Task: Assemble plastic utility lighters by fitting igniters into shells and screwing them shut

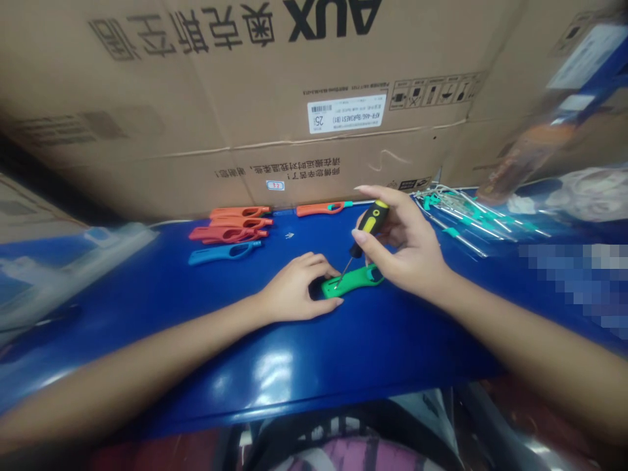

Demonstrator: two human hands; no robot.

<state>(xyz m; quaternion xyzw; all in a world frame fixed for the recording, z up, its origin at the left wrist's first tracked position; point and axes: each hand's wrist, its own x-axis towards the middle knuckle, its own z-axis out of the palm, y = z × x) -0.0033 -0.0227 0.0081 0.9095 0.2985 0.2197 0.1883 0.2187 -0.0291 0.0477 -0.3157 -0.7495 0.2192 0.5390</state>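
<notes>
A green lighter body (350,282) lies on the blue table in front of me. My left hand (299,288) holds its left end between thumb and fingers. In my right hand (412,242) is a black and yellow screwdriver (369,226), tilted, its thin shaft pointing down and left. The tip meets the green body near its left end. Whether it sits in a screw hole is too small to tell. The right end of the body, with its dark trigger opening, lies under my right hand and is partly hidden.
Several red-orange lighter bodies (230,233) and a blue one (226,252) lie to the left. An orange lighter with a metal tube (321,209) rests by the cardboard wall (196,98). Metal tubes with teal parts (466,212) are piled right, near a bottle (524,160).
</notes>
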